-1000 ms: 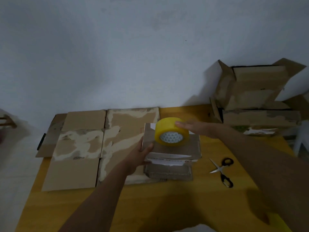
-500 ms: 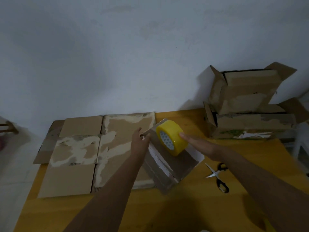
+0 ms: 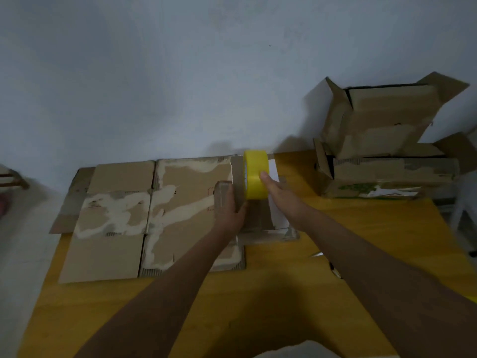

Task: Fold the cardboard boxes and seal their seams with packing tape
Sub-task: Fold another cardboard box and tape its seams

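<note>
A small folded cardboard box [image 3: 260, 218] sits mid-table, its long side pointing away from me. A yellow roll of packing tape [image 3: 254, 174] stands on edge on its top, seen side-on. My left hand [image 3: 229, 208] grips the box's left side, fingers curled over the edge. My right hand [image 3: 277, 193] lies with straight fingers against the roll's right face, resting on the box top. A white label shows on the box under that hand.
Flattened cardboard boxes [image 3: 134, 215] cover the yellow table [image 3: 258, 306] to the left. Two open folded boxes [image 3: 384, 151] are stacked at the back right against the wall. Scissors [image 3: 333, 270] lie mostly hidden under my right forearm.
The small box was turned about a quarter turn, from lying sideways to lengthwise. The tape roll turned with it and now shows its edge. Both hands followed.
</note>
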`<state>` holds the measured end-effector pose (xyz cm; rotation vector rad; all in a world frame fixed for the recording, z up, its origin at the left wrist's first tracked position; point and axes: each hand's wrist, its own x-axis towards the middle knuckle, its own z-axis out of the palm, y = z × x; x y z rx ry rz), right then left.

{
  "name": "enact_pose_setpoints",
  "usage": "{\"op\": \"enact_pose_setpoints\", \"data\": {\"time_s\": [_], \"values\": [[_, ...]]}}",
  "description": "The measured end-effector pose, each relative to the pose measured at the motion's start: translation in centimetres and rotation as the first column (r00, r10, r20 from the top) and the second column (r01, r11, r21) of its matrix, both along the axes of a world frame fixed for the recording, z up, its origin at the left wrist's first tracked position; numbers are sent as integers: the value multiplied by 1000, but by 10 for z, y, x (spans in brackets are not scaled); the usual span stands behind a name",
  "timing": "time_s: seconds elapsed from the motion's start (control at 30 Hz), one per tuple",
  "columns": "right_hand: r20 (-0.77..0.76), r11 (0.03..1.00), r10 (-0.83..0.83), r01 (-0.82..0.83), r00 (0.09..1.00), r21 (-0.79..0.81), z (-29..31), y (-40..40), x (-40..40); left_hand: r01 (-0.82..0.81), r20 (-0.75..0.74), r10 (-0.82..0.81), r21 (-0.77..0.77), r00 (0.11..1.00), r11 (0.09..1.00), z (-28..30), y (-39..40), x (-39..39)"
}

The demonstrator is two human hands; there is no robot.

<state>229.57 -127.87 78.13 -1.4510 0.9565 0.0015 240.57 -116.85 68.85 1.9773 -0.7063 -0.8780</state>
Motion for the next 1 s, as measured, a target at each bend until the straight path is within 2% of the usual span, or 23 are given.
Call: {"op": "enact_pose_setpoints", "data": {"time_s": [0.07,0.1,0.2,0.27,0.37,0.53,0.67,0.77,0.87,1.0], "values": [[-25,999,-26,25,999,-38,-3,2,0,109,16,-109,-64,994,992,-9,23,-4],[-29,998,-44,43,999,-50,-4,2,-1,178,71,-172,-75,982,981,-14,33,-8],[-21,996,-78,77,997,-37,-5,3,-3,321,379,-275,-62,883,945,-30,48,-17],[-10,994,-98,97,995,-56,-5,4,-2,322,483,-253,-63,838,945,-31,45,-17],[4,991,-108,108,994,-76,-6,5,1,320,486,-267,-29,832,947,-28,40,-17],[47,989,-115,119,992,-89,-6,4,-1,299,529,-314,118,788,947,-28,38,-19],[62,970,-138,148,988,-194,-8,13,2,287,544,-339,181,768,941,-22,39,-20],[63,965,-143,153,988,-213,2,19,1,256,586,-345,233,733,938,-21,39,-22],[64,958,-99,113,993,-263,5,29,-11,256,591,-352,243,726,936,-22,38,-22],[-6,938,-184,174,983,-301,-1,53,-37,259,558,-345,230,754,938,-16,37,-24]]}}
